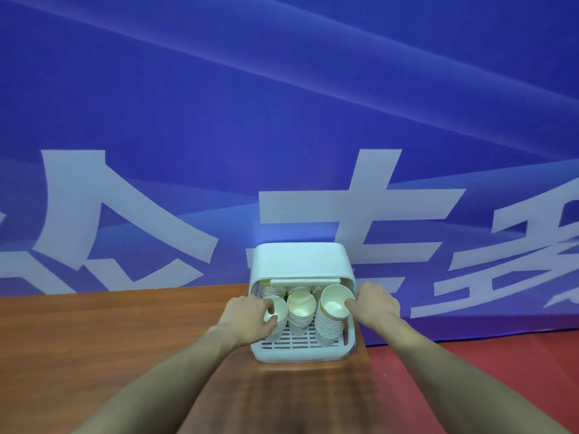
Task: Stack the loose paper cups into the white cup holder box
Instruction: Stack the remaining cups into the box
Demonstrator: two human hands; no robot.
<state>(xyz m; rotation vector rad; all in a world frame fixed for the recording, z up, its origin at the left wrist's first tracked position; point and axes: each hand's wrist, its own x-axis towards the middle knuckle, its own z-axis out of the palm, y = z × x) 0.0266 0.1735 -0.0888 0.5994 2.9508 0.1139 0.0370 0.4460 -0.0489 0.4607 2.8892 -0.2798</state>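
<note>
The white cup holder box [300, 260] stands on the wooden table with its front open and a slatted tray [297, 343] pulled out. Three stacks of paper cups stand on the tray. My left hand [249, 317] grips the left cup stack [279, 311], thumb over its rim. The middle cup stack [300, 311] stands free between the two. My right hand [374, 303] pinches the rim of the taller right cup stack [332, 314], fingers inside the top cup. More cups show further back inside the box.
The wooden table [109, 333] runs to the left and toward me; its right edge lies just past the box. A red floor [470, 364] lies to the right. A blue banner with large white characters [282, 120] hangs right behind the box.
</note>
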